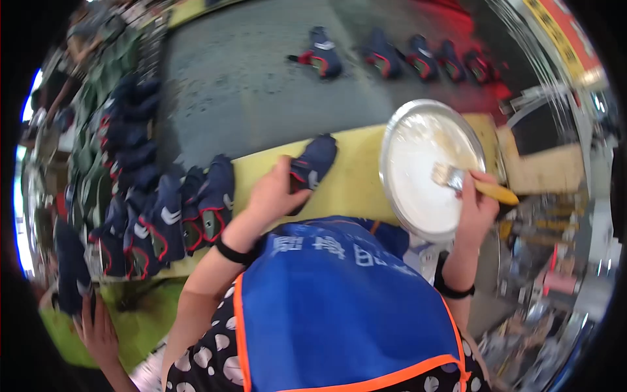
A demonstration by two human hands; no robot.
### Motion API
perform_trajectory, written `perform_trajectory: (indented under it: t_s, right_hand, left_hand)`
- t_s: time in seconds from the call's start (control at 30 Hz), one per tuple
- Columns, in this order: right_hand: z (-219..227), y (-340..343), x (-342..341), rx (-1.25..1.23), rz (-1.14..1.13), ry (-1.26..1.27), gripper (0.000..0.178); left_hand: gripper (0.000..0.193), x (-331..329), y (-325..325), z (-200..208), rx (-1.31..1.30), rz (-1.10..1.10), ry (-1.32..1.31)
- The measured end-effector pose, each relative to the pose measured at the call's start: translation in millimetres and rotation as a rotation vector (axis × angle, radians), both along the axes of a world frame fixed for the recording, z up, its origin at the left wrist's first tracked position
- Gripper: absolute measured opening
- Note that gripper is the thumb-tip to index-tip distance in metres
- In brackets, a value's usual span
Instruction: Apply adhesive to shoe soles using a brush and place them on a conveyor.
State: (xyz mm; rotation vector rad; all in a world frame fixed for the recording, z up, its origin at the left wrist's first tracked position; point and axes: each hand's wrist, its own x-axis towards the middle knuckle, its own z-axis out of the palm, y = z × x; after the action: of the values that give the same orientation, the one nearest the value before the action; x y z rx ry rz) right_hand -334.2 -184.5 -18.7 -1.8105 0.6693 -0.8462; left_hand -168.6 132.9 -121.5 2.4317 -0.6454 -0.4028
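My left hand [273,191] is closed around the rear of a dark navy shoe upper [316,160] with red trim, at the edge of the yellow ledge [356,163]. In my right hand [479,208] is a paintbrush [494,190] with a yellow handle. Its pale bristles are over the white contents of a round metal basin [390,189], which stands on the ledge to my right. The white stuff looks smooth, with clear or yellowish streaks near the far rim. My left palm and part of the shoe upper are hidden by the fingers.
Several navy shoe uppers [168,215] line the ledge on my left, with more stacked beyond. Others [323,55] lie on the dark conveyor belt [228,85] ahead, some under red light. At lower left a co-worker's hand [98,330] touches another upper. A cardboard piece [545,168] lies right.
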Motion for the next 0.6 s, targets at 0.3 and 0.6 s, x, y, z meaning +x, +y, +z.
perform_trajectory:
  t_s: [0.3,0.6]
  right_hand:
    - [-57,-43,-3,-0.282,-0.087,0.228,0.017]
    - [-27,-38,-2,-0.315,-0.026,0.282,0.018]
  left_hand:
    - [0.101,1,27,-7,-0.139,0.166,0.006]
    - [0.08,19,6,3,-0.63,0.301,0.626]
